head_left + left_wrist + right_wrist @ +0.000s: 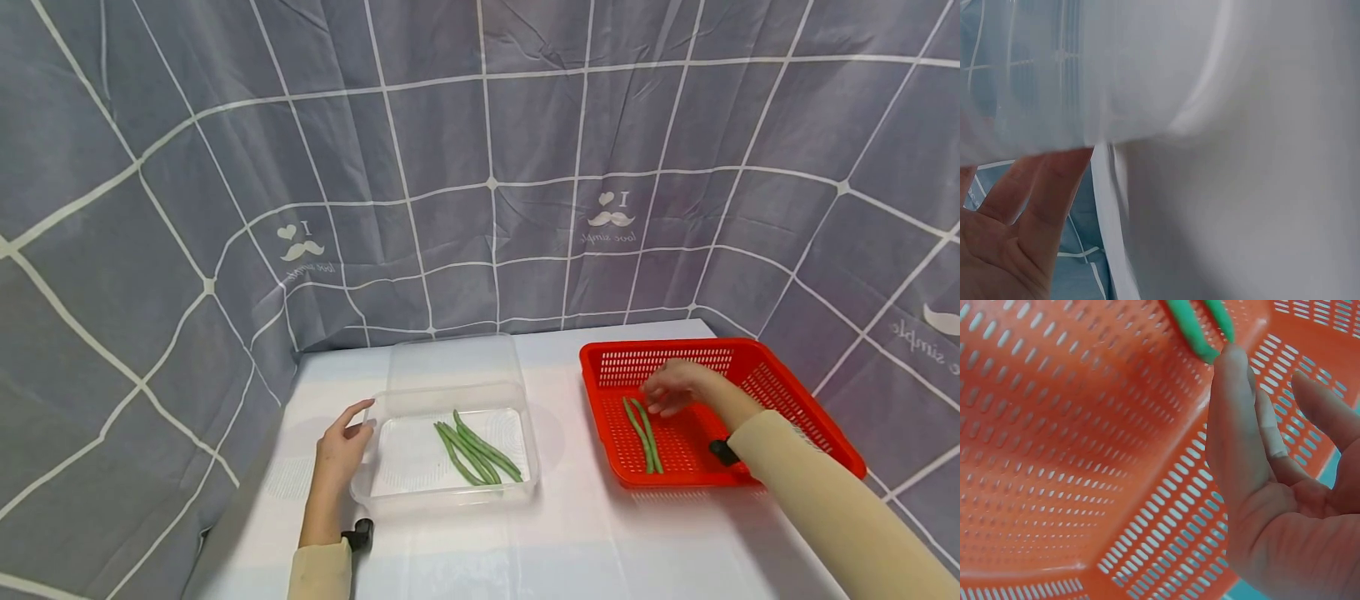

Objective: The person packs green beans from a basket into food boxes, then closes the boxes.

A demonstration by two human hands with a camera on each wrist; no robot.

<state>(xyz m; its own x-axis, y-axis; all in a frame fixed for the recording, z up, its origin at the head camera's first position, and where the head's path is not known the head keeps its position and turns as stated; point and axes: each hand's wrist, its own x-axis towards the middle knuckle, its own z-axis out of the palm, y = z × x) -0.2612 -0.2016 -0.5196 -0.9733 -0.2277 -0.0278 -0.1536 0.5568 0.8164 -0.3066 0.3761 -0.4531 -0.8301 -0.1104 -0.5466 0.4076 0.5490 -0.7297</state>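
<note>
from where i stand, the person's right hand [675,387] hangs inside the red basket [697,481], its grip released: the wrist view shows a finger stretched out and the thumb well apart from it. two green beans [652,442] lie close together on the basket floor, just beside those fingers. in the wrist view a fingertip meets the end of one bean, but i can't tell whether they touch; the beans' far ends are cut off by the top edge there. the forearm and its pale sleeve [832,492] hide much of the basket's right side.

the left hand [343,446] is at the left side of the clear container [442,500], fingers loosely spread, that grip slack too. in its wrist view the fingertips go out of sight behind the cloudy plastic, so i can't make out how firmly they touch it, if at all. in the container a small bunch of beans [476,454] lies slantwise toward the right, overlapping enough that i can't count them surely. behind it, on the white table [570,542], a see-through outline [453,364] is too faint to name. grey gridded cloth [532,217] hangs around, running past the picture's edges.
</note>
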